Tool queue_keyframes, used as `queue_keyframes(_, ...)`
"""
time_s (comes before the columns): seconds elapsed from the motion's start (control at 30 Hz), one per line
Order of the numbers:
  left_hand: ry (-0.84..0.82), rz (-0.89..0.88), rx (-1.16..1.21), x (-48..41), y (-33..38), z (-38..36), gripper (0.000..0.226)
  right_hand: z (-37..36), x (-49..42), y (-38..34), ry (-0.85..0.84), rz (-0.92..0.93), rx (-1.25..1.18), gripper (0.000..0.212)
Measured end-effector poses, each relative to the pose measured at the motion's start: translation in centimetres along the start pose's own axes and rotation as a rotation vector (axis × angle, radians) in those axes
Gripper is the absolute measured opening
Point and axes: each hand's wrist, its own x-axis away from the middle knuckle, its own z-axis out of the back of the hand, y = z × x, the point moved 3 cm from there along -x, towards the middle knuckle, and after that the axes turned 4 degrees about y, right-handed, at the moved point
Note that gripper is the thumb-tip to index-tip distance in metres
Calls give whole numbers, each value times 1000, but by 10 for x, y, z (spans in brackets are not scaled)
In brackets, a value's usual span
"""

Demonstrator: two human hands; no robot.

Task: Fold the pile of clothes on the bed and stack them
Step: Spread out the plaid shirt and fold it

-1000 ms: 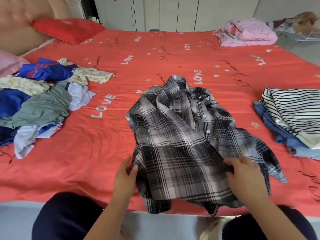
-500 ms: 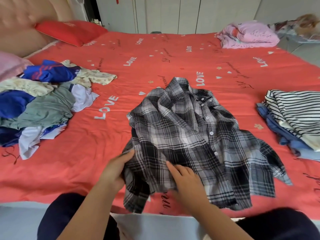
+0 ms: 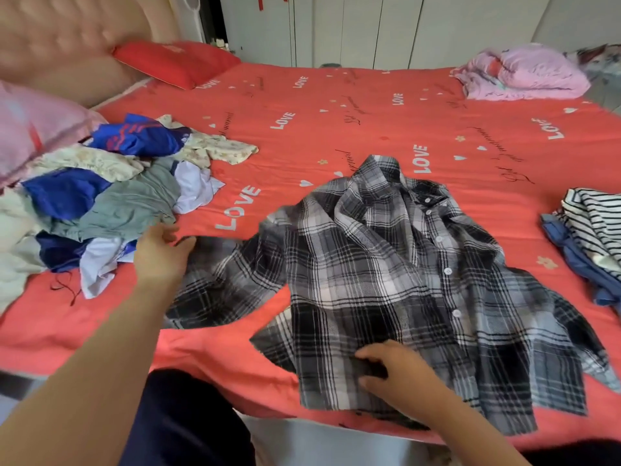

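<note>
Bed (image 3: 336, 105) under a red sheet printed with "LOVE" — it fills most of the view. Tufted headboard (image 3: 67, 38) at left, red pillow (image 3: 174, 62) against it, pink pillow (image 3: 30, 126) nearer the camera. Pale closet doors (image 3: 369, 28) along the far side.

Plaid shirt (image 3: 386, 280) lies front-up near the bed's near edge, collar pointing away, buttons in a line down the placket. Its hem reaches the near edge. Left hand (image 3: 161, 257) grasps the cuff end of one sleeve, drawn out sideways toward the pile (image 3: 94, 203) of unfolded clothes — the hand is just beside that pile. Right hand (image 3: 400, 371) rests on the lower front of the shirt, fingers pinching a bit of cloth.

Striped top (image 3: 591, 223) sits on a blue garment (image 3: 578, 260) at the right edge, both cut off by the frame. Pink bundle (image 3: 524, 72) at the far right corner, well apart from everything else.

Bare sheet stretches across the middle and far side of the bed, and between shirt and stack.

The shirt's other sleeve is bunched at its right side, and its outline is hard to follow. The sleeve in the left hand is blurred.
</note>
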Motion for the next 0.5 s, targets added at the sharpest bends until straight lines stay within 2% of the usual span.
queue_keyframes(0.03, -1, -6, -94, 6, -5, -2, 33, 1, 0, -1, 48, -9, -22, 42)
queue_keyframes(0.1, -44, -124, -158, 32, -7, -14, 41, 0, -2, -1, 109, -25, -31, 42)
queue_keyframes(0.2, -391, -267, -168, 101, -8, -51, 40, -2, -5, -1, 167, -21, 10, 44)
queue_keyframes(0.3, -639, -362, -281, 150, -24, -82, 59, -3, -5, -1, 191, -24, 8, 46)
queue_keyframes(0.4, -665, -522, -507, 165, -34, -92, 70, -4, -1, -4, 146, 36, 30, 57)
queue_keyframes(0.5, -627, -510, -483, 165, -34, -94, 51, -16, 5, -7, 12, 122, 223, 80)
